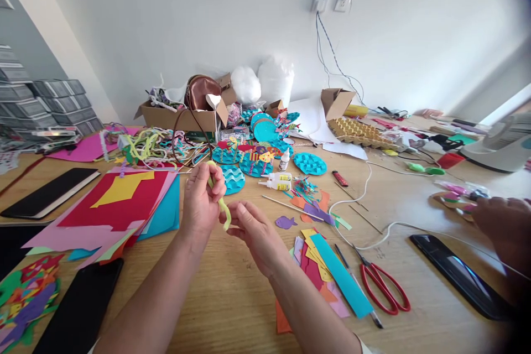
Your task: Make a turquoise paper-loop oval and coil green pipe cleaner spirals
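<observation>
While the left hand (204, 192) pinches a yellow-green fuzzy strip (227, 213) above the desk (224, 301), just left of the right hand (256, 231), whose grip I cannot tell, small, gentle bends should keep the strip even.

On the left of the table (232, 298), paper sheets (120, 204) lie beyond a phone (78, 310). Near right, scissors (384, 287) rest beside a brush (345, 263); at the far side, an egg tray (360, 131) sits right of a cardboard box (176, 121).
</observation>
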